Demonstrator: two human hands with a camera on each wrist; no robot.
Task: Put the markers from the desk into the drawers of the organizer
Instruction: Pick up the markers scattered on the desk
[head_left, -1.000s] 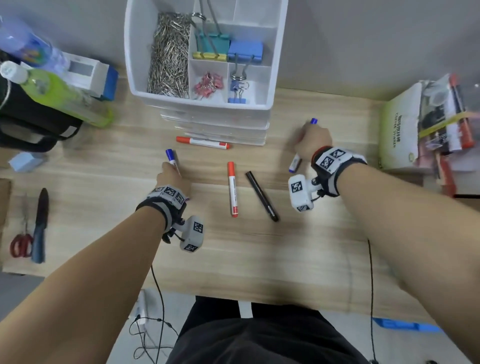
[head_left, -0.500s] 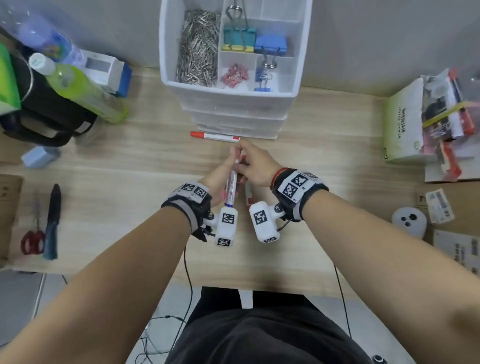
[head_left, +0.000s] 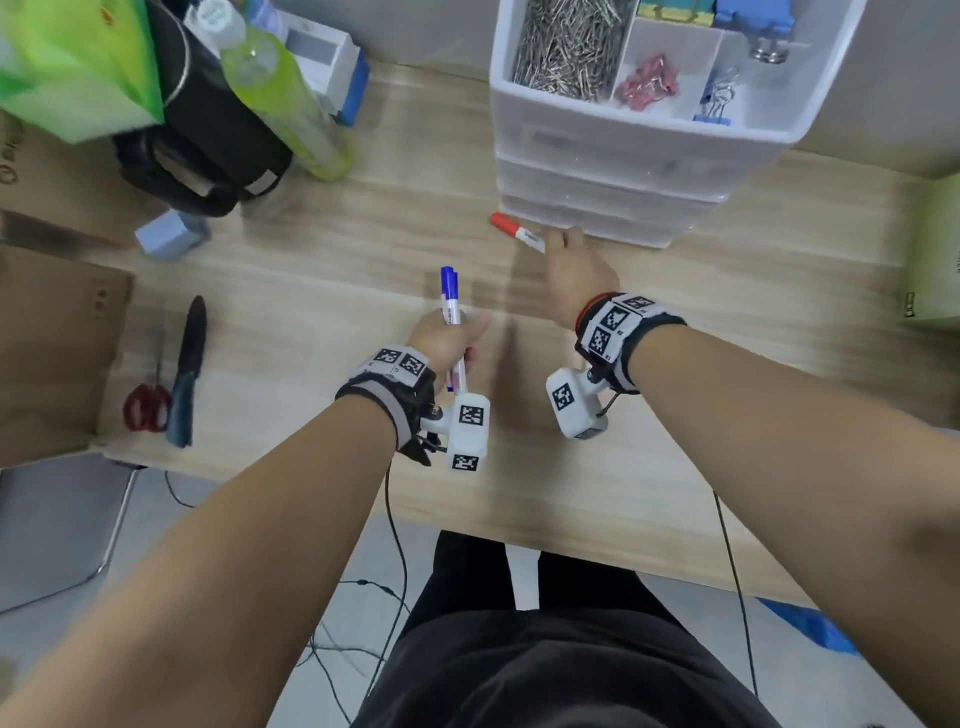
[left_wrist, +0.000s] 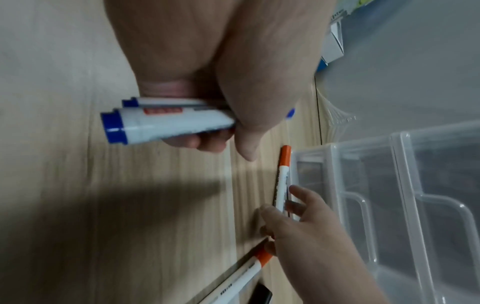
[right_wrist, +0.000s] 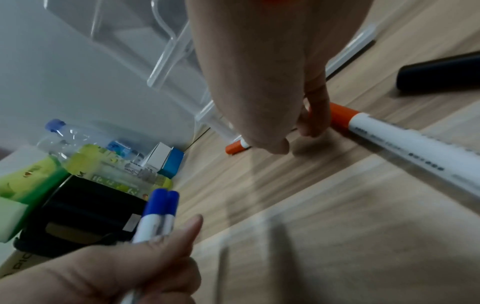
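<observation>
markers: two blue-capped markers gripped in left hand; right hand fingers closing on orange-capped marker touching organizer base, so draw it clear before lifting.

Head view: high above, facing down onto the desk and both forearms. Left wrist view: low, close behind the left hand, facing the organizer. Right wrist view: low, close, facing leftward across the desk. All three share the organizer's front.
</observation>
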